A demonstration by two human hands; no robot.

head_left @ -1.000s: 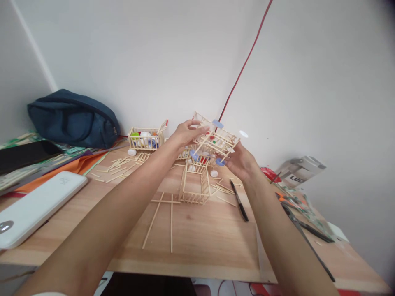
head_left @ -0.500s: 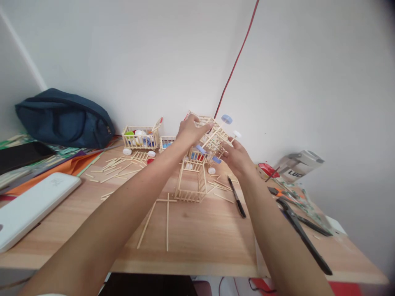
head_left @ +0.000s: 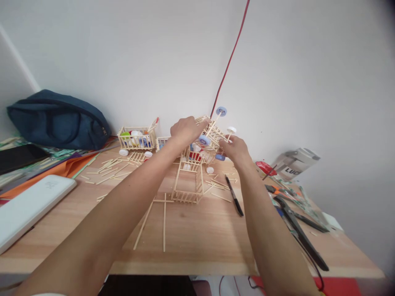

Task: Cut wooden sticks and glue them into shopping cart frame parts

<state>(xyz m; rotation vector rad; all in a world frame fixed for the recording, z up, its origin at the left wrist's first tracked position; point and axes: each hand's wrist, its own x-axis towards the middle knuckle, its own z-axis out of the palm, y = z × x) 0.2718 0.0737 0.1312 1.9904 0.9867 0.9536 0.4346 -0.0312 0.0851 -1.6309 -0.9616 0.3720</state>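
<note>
Both hands hold a small cart made of wooden sticks (head_left: pixel 217 135), raised above the back of the table and tilted so its blue and white bottle-cap wheels face me. My left hand (head_left: pixel 187 132) grips its left side, thumb stretched along the sticks. On the right, my right hand (head_left: pixel 235 147) pinches the frame near a white wheel. Below the cart stands an open stick frame (head_left: pixel 187 183), with part of another wheeled cart behind it. A finished-looking stick cart (head_left: pixel 137 137) with coloured caps inside sits further left; a smaller one (head_left: pixel 162 142) is partly hidden by my left arm.
Loose sticks (head_left: pixel 112 168) lie on the table (head_left: pixel 203 238). A black pen (head_left: pixel 234 196) is right of the frame; pliers (head_left: pixel 299 230) and a tilted carton (head_left: pixel 298 164) lie farther right. A white power bank (head_left: pixel 37 207), phone (head_left: pixel 21 159) and blue bag (head_left: pixel 58 119) are left.
The held cart has turned slightly, so its wheels show more face-on. My left hand has rolled over, its back now more toward me. The whole view has shifted a little.
</note>
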